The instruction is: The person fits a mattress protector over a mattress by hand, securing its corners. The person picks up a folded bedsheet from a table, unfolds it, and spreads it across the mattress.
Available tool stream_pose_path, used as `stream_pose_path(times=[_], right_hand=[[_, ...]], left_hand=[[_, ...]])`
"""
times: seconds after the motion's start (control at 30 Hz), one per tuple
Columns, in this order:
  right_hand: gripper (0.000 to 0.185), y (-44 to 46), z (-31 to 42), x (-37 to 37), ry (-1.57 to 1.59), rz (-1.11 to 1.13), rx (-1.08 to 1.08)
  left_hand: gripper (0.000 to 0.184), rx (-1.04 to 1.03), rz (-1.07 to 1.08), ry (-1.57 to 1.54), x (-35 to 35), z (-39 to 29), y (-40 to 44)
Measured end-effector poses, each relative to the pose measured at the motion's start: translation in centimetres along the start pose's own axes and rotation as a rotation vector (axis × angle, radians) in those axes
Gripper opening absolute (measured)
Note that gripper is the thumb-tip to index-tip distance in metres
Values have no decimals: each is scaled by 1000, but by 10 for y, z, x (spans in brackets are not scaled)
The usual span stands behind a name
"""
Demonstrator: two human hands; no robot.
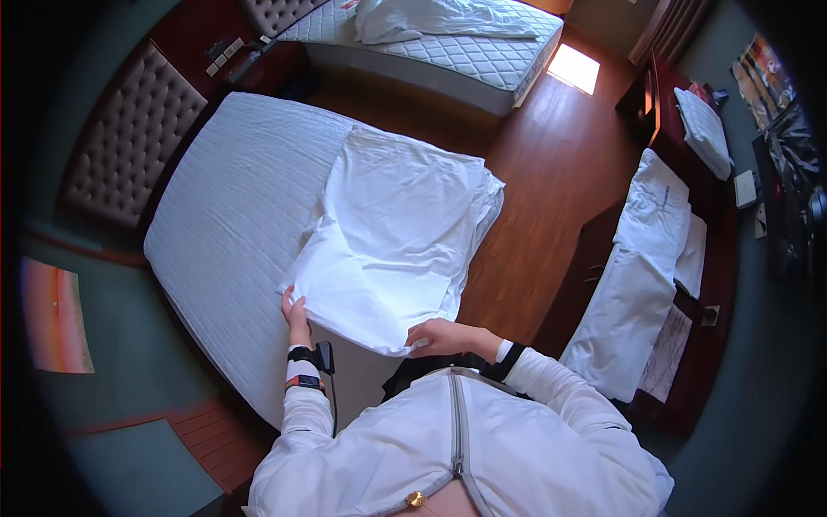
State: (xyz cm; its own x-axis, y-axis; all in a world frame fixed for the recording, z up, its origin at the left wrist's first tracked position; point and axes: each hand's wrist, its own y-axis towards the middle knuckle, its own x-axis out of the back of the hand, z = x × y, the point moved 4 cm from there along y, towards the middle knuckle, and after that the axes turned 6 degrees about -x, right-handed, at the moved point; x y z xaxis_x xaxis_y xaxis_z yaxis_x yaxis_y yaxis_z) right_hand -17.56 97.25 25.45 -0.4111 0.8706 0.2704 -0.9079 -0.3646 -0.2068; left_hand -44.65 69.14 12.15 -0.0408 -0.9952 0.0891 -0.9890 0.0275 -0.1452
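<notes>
A white bed sheet (pixel 405 202), folded in layers, lies over the foot half of the near mattress (pixel 233 172). Its near edge is lifted and stretched between my two hands. My left hand (pixel 295 312) grips the left corner of that edge, beside the mattress's near side. At the right corner, my right hand (pixel 441 337) pinches the cloth between thumb and fingers. The raised part of the sheet slopes up from the pile towards me. Black straps circle both wrists.
A second bed (pixel 508 60) with crumpled white linen (pixel 439 19) stands at the back. Along the right, a dark desk carries white cloths (pixel 633 258) and a pillow (pixel 705 129). Wooden floor (pixel 534 207) runs between. A tufted headboard (pixel 133 133) is at left.
</notes>
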Motion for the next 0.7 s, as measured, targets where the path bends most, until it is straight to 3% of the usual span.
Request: stream_pose_path(times=[0.07, 0.2, 0.33, 0.43, 0.7], right_hand=[[27, -9, -7, -25, 50, -43, 15], [20, -24, 7, -76, 482, 189, -109], [22, -26, -5, -118, 376, 96, -103], [26, -34, -13, -134, 325, 48, -172], [34, -19, -51, -154, 226, -159, -431]], left_hand=[[50, -118, -76, 81, 32, -31, -16], [49, -166, -69, 99, 98, -72, -55], [50, -141, -132, 157, 146, -65, -84], [51, -139, -104, 191, 145, -69, -97], [49, -512, 67, 483, 62, -97, -108]])
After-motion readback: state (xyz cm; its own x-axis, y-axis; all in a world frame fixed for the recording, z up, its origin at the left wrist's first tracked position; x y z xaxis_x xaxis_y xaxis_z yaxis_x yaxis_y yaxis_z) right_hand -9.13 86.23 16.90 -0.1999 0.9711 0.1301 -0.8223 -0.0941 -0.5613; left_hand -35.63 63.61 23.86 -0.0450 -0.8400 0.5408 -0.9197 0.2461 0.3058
